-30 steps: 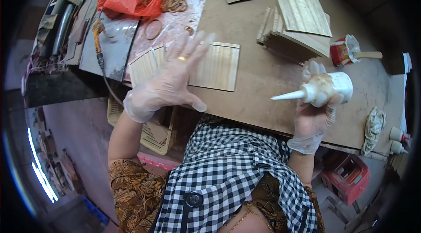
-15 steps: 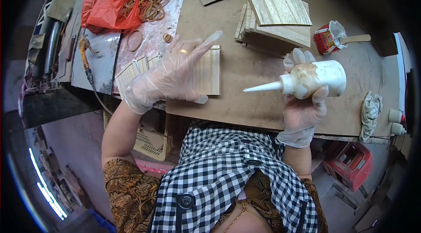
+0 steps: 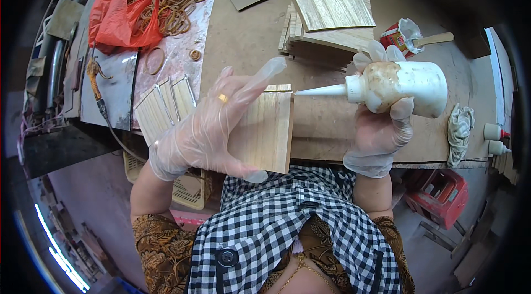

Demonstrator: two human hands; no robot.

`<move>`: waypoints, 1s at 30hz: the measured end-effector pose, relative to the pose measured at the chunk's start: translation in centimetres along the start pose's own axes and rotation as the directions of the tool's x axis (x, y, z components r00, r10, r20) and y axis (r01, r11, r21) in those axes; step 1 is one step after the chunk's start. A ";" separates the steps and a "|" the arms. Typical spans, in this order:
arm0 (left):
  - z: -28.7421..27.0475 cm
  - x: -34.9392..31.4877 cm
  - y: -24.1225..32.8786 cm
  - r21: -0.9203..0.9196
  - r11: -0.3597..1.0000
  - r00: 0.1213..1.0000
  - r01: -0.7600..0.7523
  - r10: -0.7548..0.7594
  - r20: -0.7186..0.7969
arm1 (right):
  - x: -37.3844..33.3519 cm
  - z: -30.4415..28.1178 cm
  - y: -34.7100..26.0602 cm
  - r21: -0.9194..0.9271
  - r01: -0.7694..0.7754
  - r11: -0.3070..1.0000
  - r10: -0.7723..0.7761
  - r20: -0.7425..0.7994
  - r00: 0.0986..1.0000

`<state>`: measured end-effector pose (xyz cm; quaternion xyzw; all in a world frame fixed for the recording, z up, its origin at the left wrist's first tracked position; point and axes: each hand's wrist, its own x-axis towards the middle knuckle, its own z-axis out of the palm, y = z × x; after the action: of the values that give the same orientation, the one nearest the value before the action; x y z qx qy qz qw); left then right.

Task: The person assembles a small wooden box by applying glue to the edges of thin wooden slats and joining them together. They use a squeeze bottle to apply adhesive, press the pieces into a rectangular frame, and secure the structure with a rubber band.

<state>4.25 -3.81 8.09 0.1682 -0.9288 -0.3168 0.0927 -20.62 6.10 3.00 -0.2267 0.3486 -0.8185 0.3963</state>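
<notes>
A wooden panel [image 3: 265, 133] is being gripped by the left hand [image 3: 213, 122] at the table [image 3: 326, 147] edge; a white squeeze bottle [image 3: 423, 88] is being clasped by the right hand [image 3: 381, 132], nozzle [image 3: 326, 91] being pointed at the panel's corner!

Stacked wooden panels [image 3: 331, 3], a stained squeeze bottle [image 3: 423, 88] and a workbench [image 3: 243, 39] show a woodworking workshop.

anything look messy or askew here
The white plastic squeeze bottle in the gloved right hand has brownish residue smeared near its neck, staining the white; the top pale wooden panel sits askew on its stack.
</notes>
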 end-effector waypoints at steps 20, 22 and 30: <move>0.0 -0.1 0.6 -0.043 0.999 1.000 0.000 -0.001 -0.014 | -0.4 -1.9 0.5 0.181 -0.020 0.983 0.030 -0.054 0.998; 0.1 -0.3 0.3 -0.047 0.999 1.000 -0.001 0.000 -0.016 | -0.6 -1.6 0.4 0.203 -0.013 0.979 0.021 -0.038 0.999; 0.0 -0.2 0.5 -0.025 0.999 0.999 -0.035 0.034 -0.038 | -1.0 -1.8 0.2 0.051 -0.011 0.999 0.014 -0.056 0.998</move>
<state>4.28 -3.39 8.39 0.1571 -0.9256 -0.3236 0.1176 -21.11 7.53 1.56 -0.1912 0.3403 -0.8307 0.3970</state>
